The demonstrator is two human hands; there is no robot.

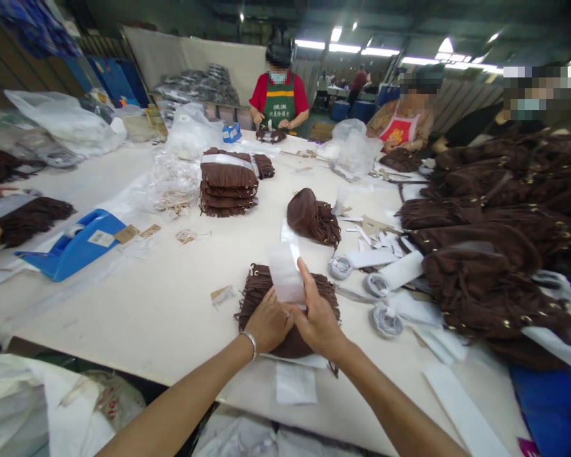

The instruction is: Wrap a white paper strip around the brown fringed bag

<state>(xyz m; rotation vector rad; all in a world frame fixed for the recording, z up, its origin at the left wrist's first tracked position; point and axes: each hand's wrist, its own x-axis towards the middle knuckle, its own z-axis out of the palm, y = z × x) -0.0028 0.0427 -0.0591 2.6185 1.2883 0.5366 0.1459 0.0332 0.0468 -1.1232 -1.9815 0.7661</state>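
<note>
My left hand (pixel 267 324) and my right hand (pixel 318 317) are together over a brown fringed suede bag (pixel 257 287) lying on the white table (pixel 171 304). Both hands are closed on a strip of white foam paper (pixel 285 274) that stands up from the bag between them. My right thumb runs up along the strip's right edge. A silver bracelet sits on my left wrist.
A rounded brown bag (pixel 313 218) lies beyond. A banded stack of bags (pixel 227 182) stands farther back; a large heap of brown bags (pixel 499 247) fills the right. White strips and tape rolls (pixel 385 319) lie right of my hands. A blue tape dispenser (pixel 73 244) sits left. Other people work around the table.
</note>
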